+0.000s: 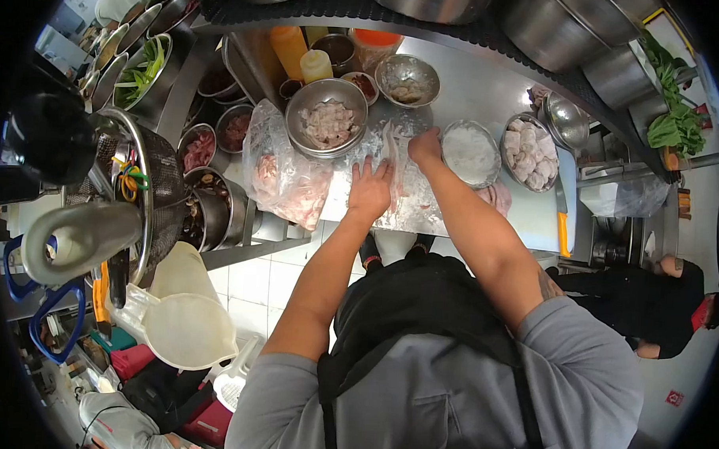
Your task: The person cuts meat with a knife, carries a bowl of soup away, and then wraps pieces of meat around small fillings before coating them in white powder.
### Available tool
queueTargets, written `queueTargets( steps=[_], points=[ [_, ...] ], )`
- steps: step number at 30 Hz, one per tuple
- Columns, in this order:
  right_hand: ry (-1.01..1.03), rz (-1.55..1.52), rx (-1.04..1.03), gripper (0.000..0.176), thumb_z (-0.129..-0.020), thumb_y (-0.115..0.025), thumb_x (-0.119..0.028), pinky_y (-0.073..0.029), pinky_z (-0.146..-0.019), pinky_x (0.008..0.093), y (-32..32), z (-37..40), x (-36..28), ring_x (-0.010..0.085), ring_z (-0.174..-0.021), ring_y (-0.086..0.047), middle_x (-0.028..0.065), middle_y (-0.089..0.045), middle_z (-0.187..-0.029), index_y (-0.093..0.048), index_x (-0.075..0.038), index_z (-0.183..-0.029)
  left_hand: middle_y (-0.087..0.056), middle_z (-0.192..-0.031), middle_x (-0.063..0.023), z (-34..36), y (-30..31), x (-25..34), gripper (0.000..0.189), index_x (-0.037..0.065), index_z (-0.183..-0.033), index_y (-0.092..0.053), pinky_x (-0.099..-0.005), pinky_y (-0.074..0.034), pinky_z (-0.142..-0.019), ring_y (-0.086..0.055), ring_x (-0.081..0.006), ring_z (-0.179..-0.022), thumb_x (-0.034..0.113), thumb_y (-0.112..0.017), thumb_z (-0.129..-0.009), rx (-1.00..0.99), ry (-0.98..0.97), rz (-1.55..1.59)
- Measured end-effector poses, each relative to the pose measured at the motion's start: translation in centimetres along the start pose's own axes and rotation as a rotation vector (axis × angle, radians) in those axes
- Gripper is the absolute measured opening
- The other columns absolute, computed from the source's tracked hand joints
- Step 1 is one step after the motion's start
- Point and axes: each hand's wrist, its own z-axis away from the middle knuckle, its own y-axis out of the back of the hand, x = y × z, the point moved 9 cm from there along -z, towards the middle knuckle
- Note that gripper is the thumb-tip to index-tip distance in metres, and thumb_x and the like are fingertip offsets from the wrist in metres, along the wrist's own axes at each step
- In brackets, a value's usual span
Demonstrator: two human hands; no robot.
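Observation:
My left hand (pixel 369 192) lies with its fingers spread on the floured steel worktop (pixel 414 207). Its fingertips are beside or on a long, pale, floured strip (pixel 393 158) that may be meat or dough. To the right of the strip, my right hand (pixel 425 146) is closed, its fingers curled downward; whatever they hold is hidden. Close to that hand is a bowl of white flour (pixel 471 153). Left of the strip, a steel bowl (pixel 299 127) contains pale chopped pieces (pixel 331 123). A clear plastic bag (pixel 270 162) with pinkish meat lies at the left.
A bowl of floured pieces (pixel 530 154) sits on a pale cutting board (pixel 526 218), beside a yellow-handled knife (pixel 564 224). Sauce bottles (pixel 316 65) stand at the back under a shelf with pots. A white pitcher (pixel 188 329) is at left; another person (pixel 650 306) is at right.

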Motion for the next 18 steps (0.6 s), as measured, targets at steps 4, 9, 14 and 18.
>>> queueTargets(
  steps=[4, 9, 14, 18],
  points=[
    [0.574, -0.099, 0.321, 0.025, -0.083, -0.052, -0.005, -0.045, -0.093, 0.0496, 1.8, 5.9, -2.1, 0.0456, -0.107, -0.056, 0.0266, -0.060, -0.114, -0.055, 0.003, -0.107, -0.041, -0.151, -0.0043, -0.1, -0.3, 0.0, 0.058, 0.012, -0.143, -0.046, -0.0553, -0.021, -0.116, -0.028, -0.0363, -0.142, 0.025, -0.056, -0.088, -0.033, 0.003, -0.023],
    [1.110, 0.397, -0.074, 0.016, -0.078, -0.055, -0.009, -0.045, -0.083, 0.0429, -0.1, 15.4, -0.4, 0.0313, -0.096, -0.056, 0.0134, -0.062, -0.093, -0.062, -0.003, -0.091, -0.041, -0.151, -0.0036, -0.1, -0.4, -0.5, 0.057, 0.012, -0.144, -0.045, -0.0548, -0.021, -0.115, -0.028, -0.0359, -0.142, 0.017, -0.053, -0.087, -0.014, -0.017, -0.037],
    [1.090, 0.438, -0.163, 0.013, -0.078, -0.058, -0.012, -0.045, -0.084, 0.0415, 1.4, 16.0, 0.1, 0.0283, -0.095, -0.056, 0.0105, -0.061, -0.094, -0.064, -0.003, -0.086, -0.044, -0.148, -0.0070, 0.5, 1.3, -0.3, 0.055, 0.008, -0.141, -0.048, -0.0556, -0.022, -0.114, -0.030, -0.0363, -0.141, 0.011, -0.051, -0.086, 0.062, -0.061, 0.025],
    [1.055, 0.553, -0.347, 0.015, -0.078, -0.059, -0.012, -0.047, -0.084, 0.0405, -0.3, 15.7, 1.1, 0.0288, -0.101, -0.057, 0.0131, -0.063, -0.097, -0.064, -0.003, -0.088, -0.049, -0.142, -0.0100, 4.3, 0.5, 2.9, 0.052, 0.003, -0.135, -0.052, -0.0547, -0.024, -0.114, -0.033, -0.0372, -0.139, 0.008, -0.051, -0.084, -0.063, -0.245, 0.042]
  ],
)
